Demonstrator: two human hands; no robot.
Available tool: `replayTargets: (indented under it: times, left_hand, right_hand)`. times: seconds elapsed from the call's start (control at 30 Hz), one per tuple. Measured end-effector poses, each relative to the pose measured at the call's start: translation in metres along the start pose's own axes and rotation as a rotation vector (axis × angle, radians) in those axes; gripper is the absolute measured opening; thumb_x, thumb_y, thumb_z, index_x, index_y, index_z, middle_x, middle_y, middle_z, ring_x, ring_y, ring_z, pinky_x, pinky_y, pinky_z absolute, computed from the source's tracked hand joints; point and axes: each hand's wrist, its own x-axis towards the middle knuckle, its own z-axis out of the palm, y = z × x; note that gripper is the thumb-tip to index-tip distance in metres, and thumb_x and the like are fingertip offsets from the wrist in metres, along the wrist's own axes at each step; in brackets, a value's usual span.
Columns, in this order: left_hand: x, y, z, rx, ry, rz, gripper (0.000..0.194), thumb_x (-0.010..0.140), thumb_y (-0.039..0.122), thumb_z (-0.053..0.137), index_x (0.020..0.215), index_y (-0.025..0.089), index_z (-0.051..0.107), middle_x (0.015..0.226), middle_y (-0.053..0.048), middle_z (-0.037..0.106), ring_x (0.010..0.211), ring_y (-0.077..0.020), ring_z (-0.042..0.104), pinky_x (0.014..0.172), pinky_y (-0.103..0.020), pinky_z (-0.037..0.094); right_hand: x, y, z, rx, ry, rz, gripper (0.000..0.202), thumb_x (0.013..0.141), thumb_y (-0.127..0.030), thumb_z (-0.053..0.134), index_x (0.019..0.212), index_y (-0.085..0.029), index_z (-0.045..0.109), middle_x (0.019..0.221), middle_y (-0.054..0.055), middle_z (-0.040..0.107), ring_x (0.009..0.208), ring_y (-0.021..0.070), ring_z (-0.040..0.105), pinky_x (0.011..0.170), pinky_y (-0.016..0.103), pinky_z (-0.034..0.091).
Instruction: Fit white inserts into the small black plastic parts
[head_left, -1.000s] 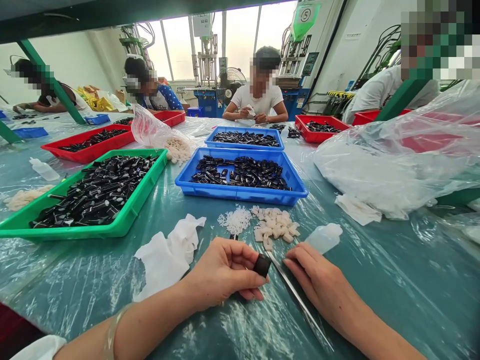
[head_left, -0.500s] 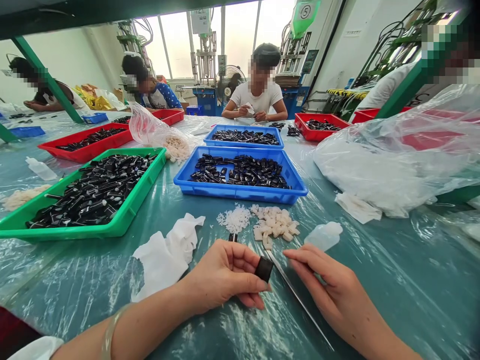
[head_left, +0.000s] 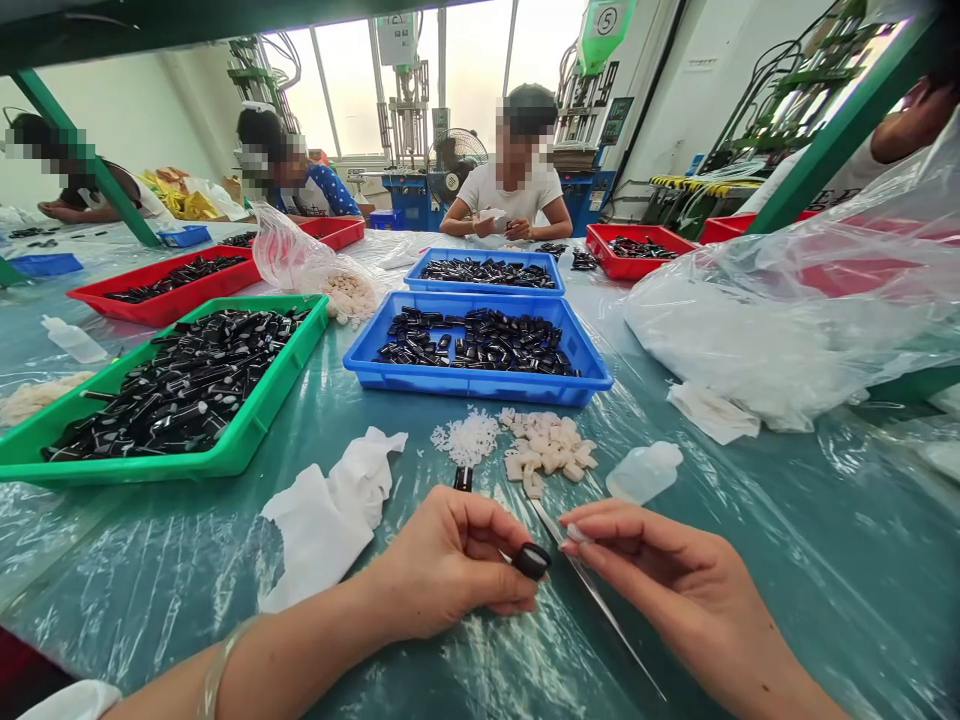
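Observation:
My left hand [head_left: 457, 560] is closed on a small black plastic part [head_left: 532, 561], whose oval end with a pale inside faces me. Between the thumb and fingertips of my right hand [head_left: 660, 570] is a small whitish piece [head_left: 576, 534], a short gap to the right of the black part. Below the fingertips a long thin metal tool [head_left: 600, 598], like tweezers, lies slantwise on the table. Ahead of my hands are a pile of beige pieces [head_left: 551, 445] and a heap of tiny white bits [head_left: 465, 436]. Another black part [head_left: 463, 479] lies just beyond my left hand.
Blue trays [head_left: 480, 385] and a green tray [head_left: 247, 455] hold many black parts. A crumpled white cloth [head_left: 322, 530] is at left, a translucent squeeze bottle [head_left: 643, 473] at right, near a large plastic bag [head_left: 750, 340]. A person [head_left: 510, 190] works across the table.
The black part in my left hand has turned, so its oval end now shows. My right fingers have moved slightly, and a whitish piece now shows between them.

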Motion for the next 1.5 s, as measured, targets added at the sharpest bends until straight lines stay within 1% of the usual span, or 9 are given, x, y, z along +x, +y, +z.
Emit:
replayTargets:
  times: [0.1, 0.27, 0.43, 0.6, 0.77, 1.0, 1.2, 1.37, 1.5]
  left_hand:
    - [-0.001, -0.002, 0.002, 0.078, 0.01, 0.037, 0.015, 0.059, 0.012, 0.071, 0.074, 0.009, 0.067, 0.062, -0.004, 0.065, 0.053, -0.0084, 0.057, 0.054, -0.018, 0.044]
    - [-0.002, -0.004, 0.003, 0.151, 0.003, 0.111, 0.013, 0.064, 0.017, 0.069, 0.075, 0.01, 0.069, 0.068, -0.005, 0.066, 0.064, -0.011, 0.059, 0.063, -0.021, 0.045]
    - [0.0, -0.007, 0.006, 0.229, 0.011, 0.108, 0.015, 0.062, 0.016, 0.069, 0.075, 0.009, 0.068, 0.062, -0.003, 0.061, 0.057, -0.0087, 0.052, 0.057, -0.019, 0.041]
    - [0.0, -0.009, 0.008, 0.25, -0.001, 0.07, 0.018, 0.059, 0.017, 0.07, 0.075, 0.009, 0.067, 0.06, -0.001, 0.058, 0.054, -0.0078, 0.049, 0.054, -0.018, 0.039]
    - [-0.002, -0.009, 0.007, 0.336, 0.002, 0.077, 0.019, 0.06, 0.019, 0.07, 0.075, 0.009, 0.068, 0.06, -0.003, 0.06, 0.053, -0.0088, 0.048, 0.052, -0.019, 0.038]
    - [-0.002, -0.007, 0.009, 0.382, -0.004, 0.079, 0.014, 0.062, 0.017, 0.067, 0.074, 0.01, 0.069, 0.058, -0.001, 0.058, 0.051, -0.0079, 0.046, 0.051, -0.018, 0.037]
    - [-0.004, -0.007, 0.01, 0.348, -0.004, 0.053, 0.008, 0.063, 0.014, 0.064, 0.069, 0.011, 0.068, 0.052, 0.001, 0.057, 0.048, -0.0089, 0.052, 0.049, -0.017, 0.039]
    - [-0.002, -0.008, 0.009, 0.33, 0.018, 0.042, 0.007, 0.062, 0.014, 0.065, 0.068, 0.012, 0.067, 0.053, 0.001, 0.058, 0.048, -0.0093, 0.053, 0.049, -0.018, 0.041]
    - [-0.002, -0.008, 0.009, 0.29, 0.019, 0.0, 0.008, 0.06, 0.014, 0.066, 0.068, 0.012, 0.067, 0.051, 0.001, 0.058, 0.048, -0.0106, 0.055, 0.051, -0.02, 0.043]
  right_hand:
    - [-0.005, -0.004, 0.001, 0.003, 0.007, -0.052, 0.001, 0.072, -0.022, 0.067, 0.072, -0.021, 0.068, 0.078, 0.004, 0.068, 0.072, 0.0159, 0.065, 0.063, 0.022, 0.055]
    - [-0.011, -0.01, 0.0, -0.073, -0.027, -0.183, 0.014, 0.072, -0.013, 0.065, 0.076, -0.026, 0.069, 0.08, 0.001, 0.07, 0.071, 0.014, 0.066, 0.062, 0.018, 0.054]
    - [-0.015, -0.012, 0.001, -0.074, -0.01, -0.243, 0.025, 0.071, -0.007, 0.065, 0.08, -0.029, 0.069, 0.079, -0.001, 0.069, 0.067, 0.012, 0.066, 0.056, 0.016, 0.052]
    - [-0.014, -0.012, 0.002, -0.099, -0.103, -0.398, 0.032, 0.071, 0.0, 0.061, 0.087, -0.027, 0.068, 0.077, 0.001, 0.068, 0.066, 0.0121, 0.064, 0.059, 0.02, 0.053]
    - [-0.013, -0.014, 0.004, -0.183, -0.089, -0.47, 0.031, 0.071, 0.001, 0.06, 0.088, -0.024, 0.068, 0.077, 0.002, 0.067, 0.066, 0.011, 0.063, 0.059, 0.019, 0.053]
    - [-0.013, -0.016, 0.008, -0.19, -0.072, -0.424, 0.037, 0.071, -0.002, 0.061, 0.094, -0.03, 0.07, 0.078, 0.001, 0.069, 0.066, 0.0127, 0.065, 0.059, 0.02, 0.054]
    - [-0.014, -0.009, 0.01, -0.143, -0.089, -0.34, 0.04, 0.073, -0.005, 0.061, 0.097, -0.036, 0.069, 0.081, 0.0, 0.068, 0.068, 0.0138, 0.064, 0.06, 0.022, 0.054]
    - [-0.016, -0.006, 0.012, -0.129, -0.104, -0.238, 0.033, 0.075, -0.008, 0.061, 0.093, -0.034, 0.07, 0.082, 0.0, 0.068, 0.069, 0.0136, 0.064, 0.062, 0.022, 0.053]
    - [-0.015, -0.005, 0.012, -0.131, -0.134, -0.251, 0.029, 0.077, -0.009, 0.06, 0.092, -0.031, 0.071, 0.083, 0.001, 0.068, 0.07, 0.014, 0.063, 0.062, 0.022, 0.053]
